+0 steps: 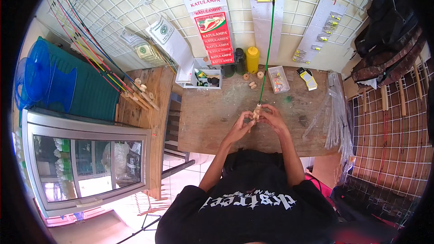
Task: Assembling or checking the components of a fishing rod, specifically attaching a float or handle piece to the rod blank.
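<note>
1. Green rod (267, 40) — it is rising from the hands over the middle of the desk (212, 122) and running up past the wire wall grid (135, 4), its pale wooden handle end (257, 110) sitting between the fingers.
2. Left hand (242, 124) is pinching the handle end from the left; right hand (273, 116) is closing on it from the right, both grasping it.
3. Judging by this, the handle is being fitted onto the rod's butt; the next move is probably calling for a steady twist and a straight push along the shaft.
4. Loose wooden pieces (252, 84) are lying further back, beside a yellow bottle (252, 59), a clear small box (278, 79) and a white tray (201, 77).
5. Clear plastic sleeves (334, 113) are crowding the right edge; nothing is blocking the hands.
</note>
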`<state>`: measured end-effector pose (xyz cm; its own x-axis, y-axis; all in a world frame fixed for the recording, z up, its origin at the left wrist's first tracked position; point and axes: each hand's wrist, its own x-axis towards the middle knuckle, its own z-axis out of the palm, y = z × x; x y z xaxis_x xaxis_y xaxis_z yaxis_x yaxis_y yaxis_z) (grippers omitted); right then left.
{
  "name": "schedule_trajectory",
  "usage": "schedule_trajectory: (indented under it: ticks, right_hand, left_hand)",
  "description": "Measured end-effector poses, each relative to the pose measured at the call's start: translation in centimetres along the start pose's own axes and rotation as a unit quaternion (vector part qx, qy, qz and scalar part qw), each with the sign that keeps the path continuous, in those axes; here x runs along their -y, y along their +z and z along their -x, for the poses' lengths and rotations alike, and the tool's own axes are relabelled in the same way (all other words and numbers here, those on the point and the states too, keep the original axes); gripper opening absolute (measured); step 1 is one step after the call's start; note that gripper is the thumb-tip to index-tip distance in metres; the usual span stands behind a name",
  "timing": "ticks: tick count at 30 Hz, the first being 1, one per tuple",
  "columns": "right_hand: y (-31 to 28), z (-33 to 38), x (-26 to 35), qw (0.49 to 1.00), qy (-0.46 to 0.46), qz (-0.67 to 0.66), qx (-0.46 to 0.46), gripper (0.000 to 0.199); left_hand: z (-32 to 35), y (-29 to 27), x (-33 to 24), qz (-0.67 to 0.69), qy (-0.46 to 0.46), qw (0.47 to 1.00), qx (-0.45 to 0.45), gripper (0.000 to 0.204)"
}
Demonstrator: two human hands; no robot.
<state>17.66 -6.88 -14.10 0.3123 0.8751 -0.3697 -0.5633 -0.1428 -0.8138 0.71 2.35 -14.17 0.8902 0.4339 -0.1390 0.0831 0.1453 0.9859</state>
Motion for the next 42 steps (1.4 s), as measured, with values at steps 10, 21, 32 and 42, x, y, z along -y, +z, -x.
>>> schedule_trajectory:
  ticks: [10, 21, 32, 42]
  right_hand:
    - [0.3, -0.1, 0.0, 1.000, 0.002, 0.011, -0.012, 0.032]
    - [0.1, 0.1, 0.4, 1.000, 0.009, 0.006, -0.015, 0.033]
    - [0.5, 0.2, 0.5, 1.000, -0.002, -0.020, -0.017, 0.034]
    - [0.1, 0.5, 0.0, 0.992, -0.013, 0.124, -0.019, 0.035]
  left_hand:
    - [1.0, 1.4, 0.5, 0.014, -0.001, 1.000, -0.014, 0.045]
    - [2.2, 3.0, -0.7, 0.057, -0.039, 0.997, -0.038, 0.049]
    - [5.0, 2.3, 1.8, 0.101, -0.097, 0.989, -0.052, 0.047]
    - [-0.8, 1.8, -2.5, -0.277, 0.124, 0.930, -0.206, 0.062]
